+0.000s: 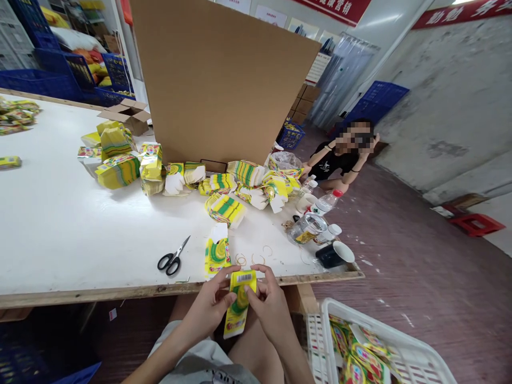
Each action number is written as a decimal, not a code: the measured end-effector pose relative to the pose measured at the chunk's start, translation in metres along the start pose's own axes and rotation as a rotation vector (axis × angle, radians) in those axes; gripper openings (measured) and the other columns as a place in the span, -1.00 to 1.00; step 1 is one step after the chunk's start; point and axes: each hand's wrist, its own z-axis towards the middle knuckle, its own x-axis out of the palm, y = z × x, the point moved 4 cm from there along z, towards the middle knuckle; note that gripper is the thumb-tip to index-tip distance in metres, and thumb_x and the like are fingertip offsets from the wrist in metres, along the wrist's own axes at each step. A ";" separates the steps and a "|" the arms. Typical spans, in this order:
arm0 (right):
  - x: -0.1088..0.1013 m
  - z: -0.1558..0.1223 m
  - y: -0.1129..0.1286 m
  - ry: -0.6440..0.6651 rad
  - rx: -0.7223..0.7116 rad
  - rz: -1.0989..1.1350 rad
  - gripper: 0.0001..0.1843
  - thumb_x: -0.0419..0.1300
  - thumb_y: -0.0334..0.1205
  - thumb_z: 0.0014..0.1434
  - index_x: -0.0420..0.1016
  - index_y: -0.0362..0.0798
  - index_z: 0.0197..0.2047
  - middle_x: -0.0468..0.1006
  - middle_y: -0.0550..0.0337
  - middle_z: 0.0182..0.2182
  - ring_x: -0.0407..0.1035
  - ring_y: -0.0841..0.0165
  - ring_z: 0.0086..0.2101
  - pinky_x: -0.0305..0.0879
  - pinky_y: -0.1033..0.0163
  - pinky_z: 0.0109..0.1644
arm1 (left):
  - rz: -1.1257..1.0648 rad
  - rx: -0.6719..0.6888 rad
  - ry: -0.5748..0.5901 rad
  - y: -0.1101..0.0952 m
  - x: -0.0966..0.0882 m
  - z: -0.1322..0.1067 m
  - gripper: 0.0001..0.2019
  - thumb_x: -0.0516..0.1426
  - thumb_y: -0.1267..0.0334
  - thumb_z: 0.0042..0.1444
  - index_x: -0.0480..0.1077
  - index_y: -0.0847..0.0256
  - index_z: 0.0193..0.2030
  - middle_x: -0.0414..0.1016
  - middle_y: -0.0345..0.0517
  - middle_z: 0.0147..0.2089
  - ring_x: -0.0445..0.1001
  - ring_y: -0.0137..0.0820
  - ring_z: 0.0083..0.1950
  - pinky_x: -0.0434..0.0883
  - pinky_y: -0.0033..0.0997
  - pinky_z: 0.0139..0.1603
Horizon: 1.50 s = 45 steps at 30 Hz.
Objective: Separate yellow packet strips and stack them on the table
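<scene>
Between my two hands, just off the table's front edge, is a yellow and green printed carton point(239, 306) with a barcode at its top end. My left hand point(214, 301) grips its left side, thumb on the printed face. On the right side my right hand point(269, 304) holds it the same way, its thumb pressed near the middle. Another flat carton point(217, 253) with a white flap lies on the table right beyond my hands. Several rubber bands point(241, 260) are scattered beside it. Black-handled scissors point(172, 260) rest to the left.
Bundles of flat cartons point(226, 209) line the white table point(80, 234) before a tall cardboard sheet point(224, 80). Bottles, a jar point(306, 229) and a dark mug point(335, 254) stand at the right corner. A white basket point(420, 341) holds colourful packs. Another person point(336, 160) sits beyond.
</scene>
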 end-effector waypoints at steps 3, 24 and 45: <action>0.005 0.000 -0.002 0.015 -0.004 -0.035 -0.59 0.21 -0.16 0.09 0.26 0.00 0.01 0.37 0.45 -0.66 0.24 0.37 -0.59 0.13 0.35 -0.47 | 0.000 -0.015 -0.002 0.000 0.000 -0.001 -0.49 0.19 0.31 0.12 0.31 0.14 0.24 0.56 0.09 0.05 0.52 -0.15 0.04 0.44 -0.23 0.03; -0.011 -0.004 -0.019 -0.201 -0.106 0.247 -0.70 0.42 -0.02 -0.04 0.49 -0.04 -0.38 0.52 0.23 -0.47 0.40 0.32 -0.41 0.36 0.27 -0.31 | -0.011 0.049 0.047 0.006 0.002 0.010 -0.67 0.26 0.21 0.08 0.49 0.19 0.00 0.61 0.00 -0.09 0.54 -0.28 -0.15 0.43 -0.39 -0.12; -0.104 -0.029 -0.020 -0.524 -0.051 -0.490 -0.53 0.18 0.22 0.05 0.58 -0.03 -0.28 0.60 0.04 -0.39 0.43 0.17 -0.41 0.33 0.15 -0.34 | 0.455 0.057 -0.529 0.030 -0.096 0.033 -0.61 0.17 0.23 -0.01 0.37 0.22 0.00 0.41 -0.25 -0.45 0.40 -0.33 -0.43 0.40 -0.27 -0.28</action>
